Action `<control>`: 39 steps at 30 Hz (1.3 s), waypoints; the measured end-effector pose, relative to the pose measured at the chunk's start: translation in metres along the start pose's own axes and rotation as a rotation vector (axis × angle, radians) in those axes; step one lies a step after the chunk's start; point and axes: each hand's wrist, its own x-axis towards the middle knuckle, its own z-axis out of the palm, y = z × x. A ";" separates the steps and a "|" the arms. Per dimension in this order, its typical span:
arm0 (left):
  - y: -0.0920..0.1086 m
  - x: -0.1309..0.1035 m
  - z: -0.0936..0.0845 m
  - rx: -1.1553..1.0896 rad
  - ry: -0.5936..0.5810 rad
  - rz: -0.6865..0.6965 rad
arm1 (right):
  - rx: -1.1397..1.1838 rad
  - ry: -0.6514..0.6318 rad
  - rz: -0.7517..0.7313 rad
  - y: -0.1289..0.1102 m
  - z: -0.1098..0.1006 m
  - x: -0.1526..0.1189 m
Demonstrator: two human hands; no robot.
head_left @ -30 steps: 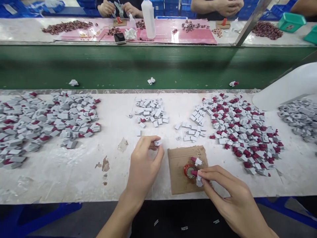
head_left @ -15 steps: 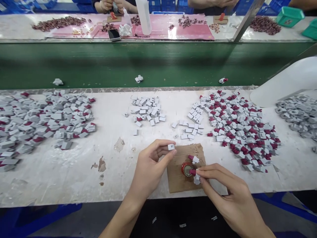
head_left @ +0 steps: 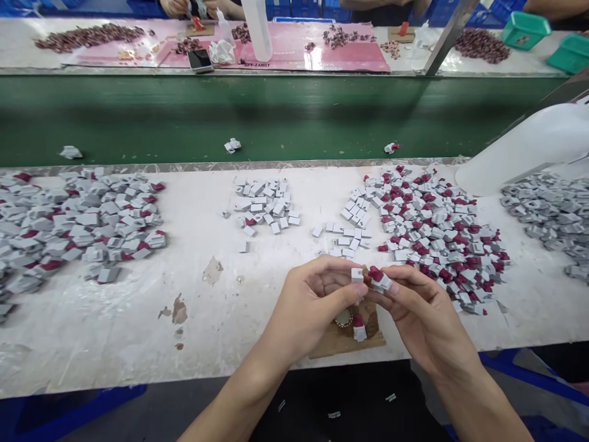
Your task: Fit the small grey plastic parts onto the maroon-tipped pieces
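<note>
My left hand point(head_left: 313, 301) pinches a small white block point(head_left: 357, 275) between thumb and fingertips. Close beside it, my right hand point(head_left: 426, 307) grips a white piece with a dark red part point(head_left: 380, 279). Both pieces are held over a brown cardboard pad point(head_left: 340, 347), a narrow gap between them. On the pad lie a round bottle cap point(head_left: 343, 317) and another red-and-white piece point(head_left: 359, 329); my hands hide the pad's upper part.
Red-and-white pieces are heaped at right point(head_left: 442, 233) and left point(head_left: 92, 215). White blocks point(head_left: 267, 202) lie mid-table. A white bottle point(head_left: 519, 147) leans in at right. Beyond the green belt point(head_left: 184, 116), other people's hands point(head_left: 177, 7) are at a far table.
My left hand has moved right with its white block. My right hand has lifted a red-and-white piece from near the cap, up beside the block. The view has shifted slightly.
</note>
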 end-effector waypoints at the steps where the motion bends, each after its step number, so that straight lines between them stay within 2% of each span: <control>1: -0.001 0.001 0.000 -0.015 -0.002 -0.008 | 0.004 -0.003 -0.001 0.000 0.000 0.000; 12: -0.005 0.003 -0.004 0.005 -0.022 -0.081 | -0.123 0.029 -0.040 -0.001 -0.002 0.002; 17: -0.006 -0.002 -0.008 0.017 -0.066 -0.073 | -0.261 -0.061 -0.021 -0.008 -0.004 0.005; 21: 0.001 -0.006 -0.012 0.065 -0.104 -0.065 | -0.301 -0.162 0.001 -0.021 0.000 0.011; 25: 0.012 0.005 -0.020 0.145 -0.116 -0.008 | -0.359 -0.251 0.011 -0.037 0.005 0.027; 28: 0.026 0.033 -0.033 0.290 -0.158 0.057 | -0.559 -0.340 -0.020 -0.053 0.009 0.061; 29: 0.032 0.047 -0.038 0.382 -0.141 0.093 | -0.672 -0.323 -0.069 -0.058 0.011 0.079; 30: 0.039 0.064 -0.042 0.495 -0.084 0.138 | -0.794 -0.277 -0.133 -0.064 0.013 0.101; 31: 0.046 0.083 -0.046 0.613 0.005 0.192 | -0.909 -0.170 -0.225 -0.068 0.015 0.126; 32: 0.053 0.104 -0.050 0.723 0.130 0.244 | -1.019 -0.019 -0.319 -0.072 0.018 0.153; 34: 0.067 0.149 -0.056 0.800 0.410 0.276 | -1.076 0.120 -0.389 -0.076 0.023 0.209; 37: 0.082 0.213 -0.062 0.794 0.522 0.263 | -1.113 0.168 -0.421 -0.074 0.031 0.280; 39: 0.088 0.248 -0.065 0.798 0.552 0.239 | -1.123 0.149 -0.424 -0.070 0.035 0.309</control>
